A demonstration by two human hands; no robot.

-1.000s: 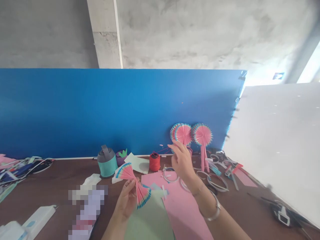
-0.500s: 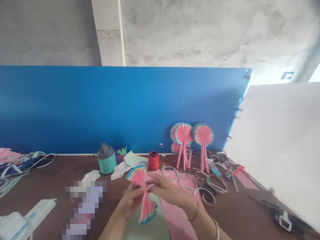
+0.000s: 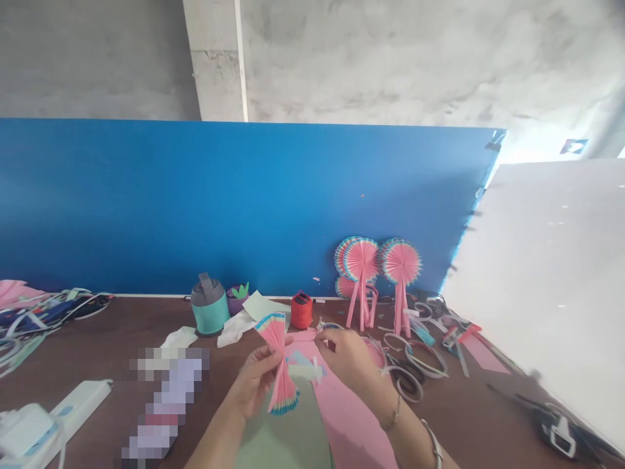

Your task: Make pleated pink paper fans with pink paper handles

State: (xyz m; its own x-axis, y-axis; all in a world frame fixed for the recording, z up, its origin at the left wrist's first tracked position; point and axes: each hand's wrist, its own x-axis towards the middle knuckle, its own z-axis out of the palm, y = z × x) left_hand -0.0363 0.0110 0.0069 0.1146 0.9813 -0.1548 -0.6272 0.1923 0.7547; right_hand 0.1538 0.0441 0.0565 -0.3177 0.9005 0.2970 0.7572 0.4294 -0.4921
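Observation:
A pleated pink paper fan (image 3: pixel 280 378) with blue and yellow edges is pinched at its middle, spread at both ends like a bow. My left hand (image 3: pixel 258 378) grips it between thumb and fingers. To its right, my right hand (image 3: pixel 349 358) has thumb and fingertips brought together over the pink paper (image 3: pixel 342 404), close to a pale ring (image 3: pixel 330 325). Whatever those fingertips hold, if anything, is too small to make out. Beneath the hands lies a pale green sheet (image 3: pixel 288 436).
Finished pink fans on stands (image 3: pixel 361 260) lean by the blue partition (image 3: pixel 195 208). A red thread spool (image 3: pixel 301 311), a teal cup (image 3: pixel 209 309) and a purple pot (image 3: pixel 237 301) stand at the back. Loose strips and rings (image 3: pixel 424 358) lie right; a power strip (image 3: pixel 78 410) lies left.
My right hand has moved off the fan, up and to the right, toward the pale ring. The fan stays in my left hand, turned slightly, and pale scraps now show beside it.

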